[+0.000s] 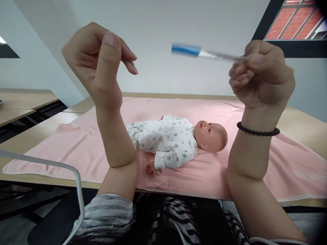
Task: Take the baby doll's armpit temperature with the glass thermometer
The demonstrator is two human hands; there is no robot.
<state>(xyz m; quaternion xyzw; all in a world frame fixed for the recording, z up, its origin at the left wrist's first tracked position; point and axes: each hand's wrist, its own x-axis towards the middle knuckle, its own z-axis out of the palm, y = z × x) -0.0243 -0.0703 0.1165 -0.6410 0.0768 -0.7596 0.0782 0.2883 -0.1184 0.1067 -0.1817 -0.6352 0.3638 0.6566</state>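
Observation:
My right hand (260,76) is raised high at the right, fingers closed around the end of a thin stick with a blue tip (187,50), like a thermometer, which points left and is blurred. My left hand (102,63) is raised at the left, fingers loosely curled and apart, holding nothing. Below both hands a baby doll (176,139) in a white patterned romper lies on its back on a pink blanket (76,143), head to the right. Neither hand touches the doll.
The blanket covers a wooden table (43,124); more tables (22,102) stand at the left. A white cable (76,183) curves across the lower left. A black bead bracelet (258,131) is on my right wrist. A window (296,20) shows at top right.

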